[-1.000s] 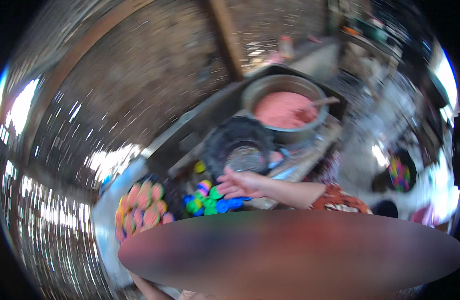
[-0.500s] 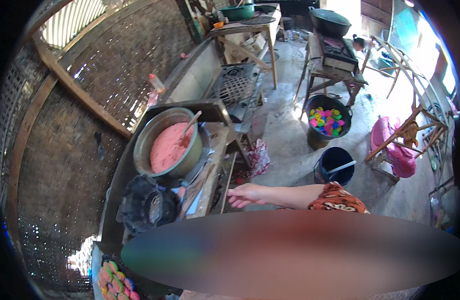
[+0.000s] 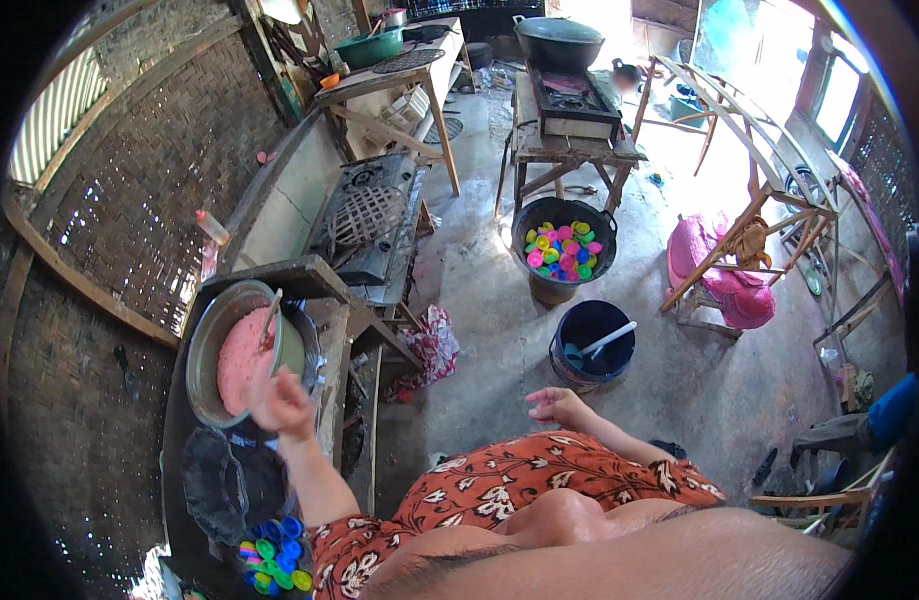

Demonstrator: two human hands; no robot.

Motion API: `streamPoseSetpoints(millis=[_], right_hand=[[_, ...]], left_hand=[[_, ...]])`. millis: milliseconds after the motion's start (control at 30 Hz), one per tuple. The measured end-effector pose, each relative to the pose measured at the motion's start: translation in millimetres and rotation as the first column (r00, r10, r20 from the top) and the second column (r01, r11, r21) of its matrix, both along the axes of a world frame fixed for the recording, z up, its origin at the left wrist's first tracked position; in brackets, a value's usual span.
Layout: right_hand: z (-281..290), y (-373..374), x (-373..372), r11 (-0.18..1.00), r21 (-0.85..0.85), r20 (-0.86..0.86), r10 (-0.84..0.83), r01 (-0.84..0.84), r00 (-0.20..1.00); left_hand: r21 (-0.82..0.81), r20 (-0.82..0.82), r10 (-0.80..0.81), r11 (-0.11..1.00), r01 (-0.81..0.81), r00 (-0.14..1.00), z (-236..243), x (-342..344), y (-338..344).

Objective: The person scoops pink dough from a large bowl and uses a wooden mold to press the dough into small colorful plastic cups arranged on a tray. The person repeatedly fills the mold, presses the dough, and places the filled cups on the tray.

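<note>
My left hand hovers at the near rim of a large metal pot full of pink batter. A wooden stirrer stands in the batter. The hand holds nothing that I can see, and its fingers are loosely curled. My right hand is raised in front of my body over the concrete floor, fingers apart and empty. Just below the left arm lie a dark round pan and a heap of small coloured plastic cups.
A black basin of coloured cups stands on the floor, with a dark bucket holding a ladle beside it. Behind are a gas stove, wooden tables, a pink cloth bundle and a woven bamboo wall.
The view has swung right and down toward the floor. My left hand has come up to the pot's rim; my right hand has stayed out in front of my body.
</note>
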State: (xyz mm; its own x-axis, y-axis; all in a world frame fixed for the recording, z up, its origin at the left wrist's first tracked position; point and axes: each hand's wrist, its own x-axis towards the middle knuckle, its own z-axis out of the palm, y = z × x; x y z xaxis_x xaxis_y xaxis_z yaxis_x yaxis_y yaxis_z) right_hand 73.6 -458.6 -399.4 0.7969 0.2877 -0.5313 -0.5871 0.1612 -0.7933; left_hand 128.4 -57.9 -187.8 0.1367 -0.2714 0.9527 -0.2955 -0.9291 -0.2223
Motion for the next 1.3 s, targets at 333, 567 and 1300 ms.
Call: streamPoseSetpoints(millis=[333,567,1300], right_hand=[[8.6,12.0,41.2,0.945,-0.016,-0.113,-0.328,0.328,0.938],[44.9,57.4,112.1,0.946,0.005,-0.048,-0.322,0.323,0.945],[-0.9,-86.7,293.9,0.838,-0.022,-0.063,-0.546,0.546,0.835]], left_hand=[[-0.095,-0.085,-0.244,0.967,0.236,0.966,3.4,100.8,-14.6],[-0.234,-0.098,-0.358,0.915,0.329,0.928,5.3,150.7,23.2],[-0.204,-0.411,-0.581,0.809,0.55,0.702,-30.7,412.7,-202.7]])
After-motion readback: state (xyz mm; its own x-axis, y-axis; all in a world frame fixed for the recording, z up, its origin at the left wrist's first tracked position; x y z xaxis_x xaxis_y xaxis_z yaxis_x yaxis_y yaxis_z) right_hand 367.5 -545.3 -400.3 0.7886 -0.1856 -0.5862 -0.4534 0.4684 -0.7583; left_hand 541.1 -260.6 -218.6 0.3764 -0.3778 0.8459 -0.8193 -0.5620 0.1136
